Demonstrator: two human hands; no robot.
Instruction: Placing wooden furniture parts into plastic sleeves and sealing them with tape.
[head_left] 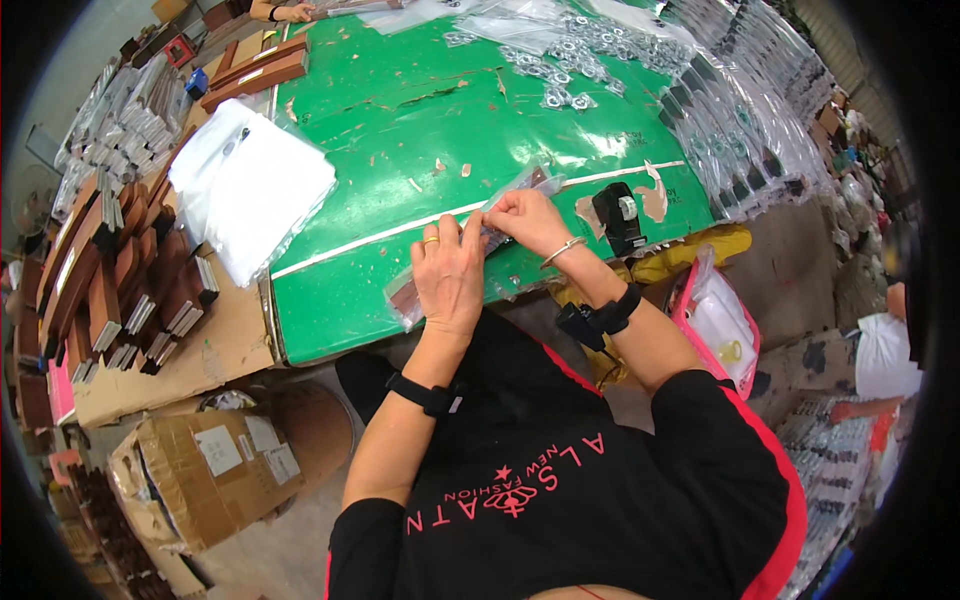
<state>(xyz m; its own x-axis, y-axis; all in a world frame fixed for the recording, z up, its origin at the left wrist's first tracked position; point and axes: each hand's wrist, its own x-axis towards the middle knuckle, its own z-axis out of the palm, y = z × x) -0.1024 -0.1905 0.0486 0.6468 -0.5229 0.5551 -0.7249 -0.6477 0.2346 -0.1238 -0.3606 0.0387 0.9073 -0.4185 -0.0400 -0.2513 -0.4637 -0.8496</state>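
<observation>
A clear plastic bag (402, 298) with a long brown bar inside lies aslant on the green tabletop near its front edge. My left hand (449, 275) rests over the middle of the bag, its fingers bent and closed on it. Close by, my right hand (530, 222) pinches thumb and fingers together at the bag's upper side; whatever small bit lies between the fingertips is too small to make out. The bar's far end (540, 177) shows through the plastic beyond my right hand. A black tape dispenser (620, 218) stands to the right of that hand.
White plastic bags (253, 185) are stacked at left, beside piled brown bars (130, 270). Small clear packets (570, 60) lie at the back, wrapped bars (740, 130) at right. A pink basket (715, 325) stands below the table edge. Another person's hand (293, 12) shows far left.
</observation>
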